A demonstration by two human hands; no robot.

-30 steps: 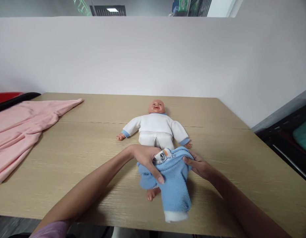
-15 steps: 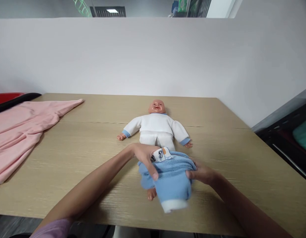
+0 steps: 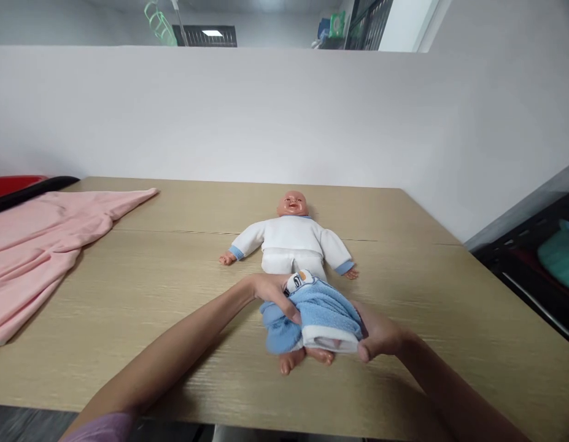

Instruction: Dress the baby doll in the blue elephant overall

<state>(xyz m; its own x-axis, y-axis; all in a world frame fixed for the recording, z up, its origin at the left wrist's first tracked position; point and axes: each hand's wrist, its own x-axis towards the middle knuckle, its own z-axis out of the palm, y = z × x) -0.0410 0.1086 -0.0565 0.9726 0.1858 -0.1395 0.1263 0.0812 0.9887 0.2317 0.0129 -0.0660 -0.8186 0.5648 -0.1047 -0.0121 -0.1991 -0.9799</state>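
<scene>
A baby doll (image 3: 291, 236) lies on its back on the table, dressed in a white top with blue cuffs and white bottoms. Over its lower legs is a small blue garment (image 3: 328, 310), bunched up, with a white cuff and a printed patch; it looks like trousers. Both bare feet (image 3: 291, 362) of the doll show below the fabric. My left hand (image 3: 277, 294) grips the garment by the patch, thumb on top. At the other side, my right hand (image 3: 379, 331) is closed on the edge near the white cuff, its fingers partly hidden.
A pink cloth garment (image 3: 49, 245) is spread on the table (image 3: 183, 264) at the left, beside a red container (image 3: 15, 184) and a black edge. A white wall (image 3: 220, 110) stands behind the table. Dark shelving (image 3: 537, 245) holding teal fabric is at the right.
The white cuff has moved up toward the doll, and the garment is more bunched. Both doll feet now show. My right hand has shifted slightly down and right.
</scene>
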